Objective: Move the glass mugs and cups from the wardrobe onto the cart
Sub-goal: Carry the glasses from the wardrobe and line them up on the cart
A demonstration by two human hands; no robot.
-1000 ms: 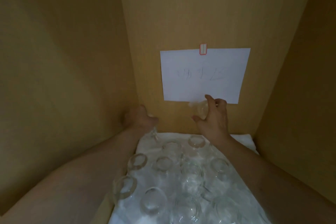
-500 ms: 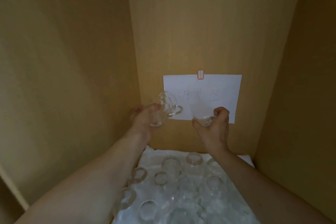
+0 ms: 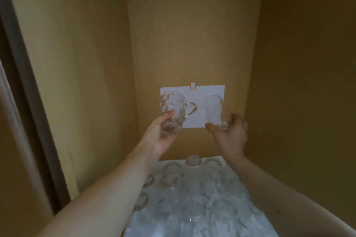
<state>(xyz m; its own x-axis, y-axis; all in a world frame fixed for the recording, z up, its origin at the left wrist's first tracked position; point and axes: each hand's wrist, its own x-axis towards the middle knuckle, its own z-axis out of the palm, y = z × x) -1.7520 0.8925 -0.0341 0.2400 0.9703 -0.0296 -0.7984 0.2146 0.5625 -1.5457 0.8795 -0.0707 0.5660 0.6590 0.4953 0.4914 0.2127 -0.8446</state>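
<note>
- Left hand [image 3: 160, 136] grips mug [image 3: 172, 112] round its lower body, thumb in front, palm under the base; the mug is tilted, with its handle pointing right, clear of the grip.
- Right hand [image 3: 230, 133] pinches cup [image 3: 212, 110] at its base between thumb and curled fingers; the cup stands upright above the grip, rim up.
- Both glasses are held in the air in front of the paper [image 3: 192, 106] on the wardrobe [image 3: 192, 25] back wall, apart from each other.
- More glasses [image 3: 192, 188] stand below on a white cloth [image 3: 221, 223], well under both hands; blurred, count unclear.
</note>
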